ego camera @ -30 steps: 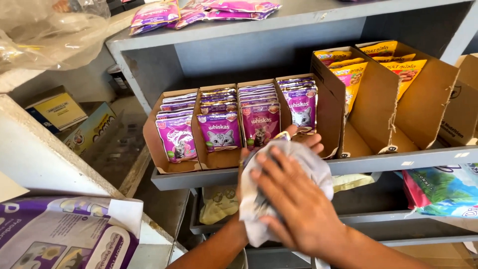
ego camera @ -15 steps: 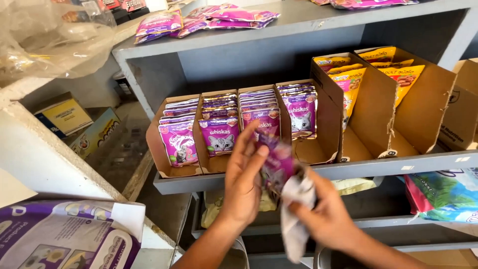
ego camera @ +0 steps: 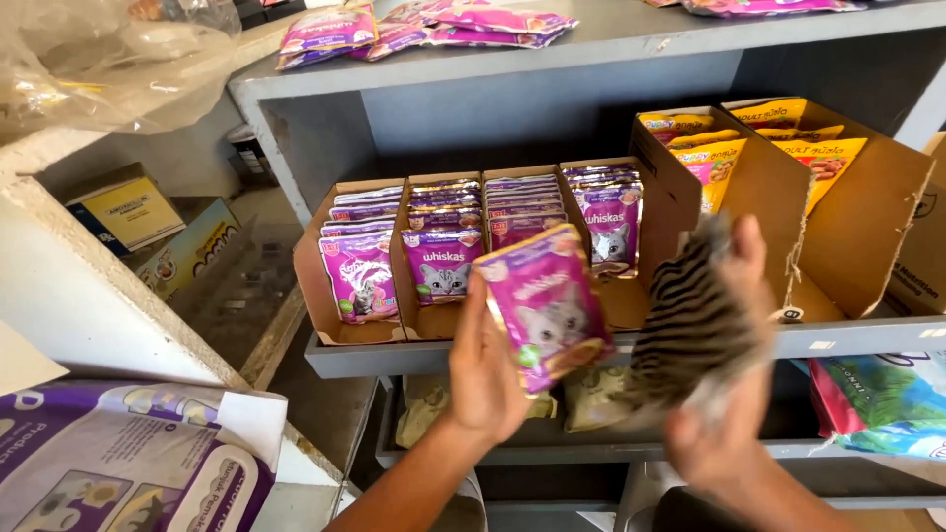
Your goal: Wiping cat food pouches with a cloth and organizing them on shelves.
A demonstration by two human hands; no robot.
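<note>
**At the grey shelves, a purple pouch in one hand and a cloth in the other**

In front of the shelf, closest to the camera, the left hand [ego camera: 488,379] holds a purple pouch [ego camera: 547,307] with a cat picture upright, fingers closed on its lower left edge, thumb in front. The pouch hangs in the air just before the shelf edge, not resting on anything. The right hand [ego camera: 724,433] is blurred; its fingers are wrapped on a striped grey cloth [ego camera: 695,325], held up beside the pouch and apart from it.

At the lower left lies a large purple and white bag [ego camera: 118,468] printed with pet pictures, resting on a pale ledge [ego camera: 89,286] with a rough edge.

Behind the hands runs the grey metal shelf [ego camera: 394,355]. On it stands a brown cardboard tray [ego camera: 320,296] split into four rows, each filled with purple pouches [ego camera: 443,261] standing on end, faces forward. Just right of it, a taller open cardboard box [ego camera: 857,236] holds yellow and orange pouches [ego camera: 719,158].

The shelf below carries pale green packets [ego camera: 596,394] and, at the far right, a green and red bag [ego camera: 877,404].

On the upper shelf [ego camera: 611,39], more purple pouches [ego camera: 463,20] lie flat in a loose heap.

Farther left, past the shelf frame, a yellow and blue carton [ego camera: 128,212] sits on a dusty concrete floor [ego camera: 236,286]. A crumpled clear plastic sheet [ego camera: 108,59] fills the top left corner.
</note>
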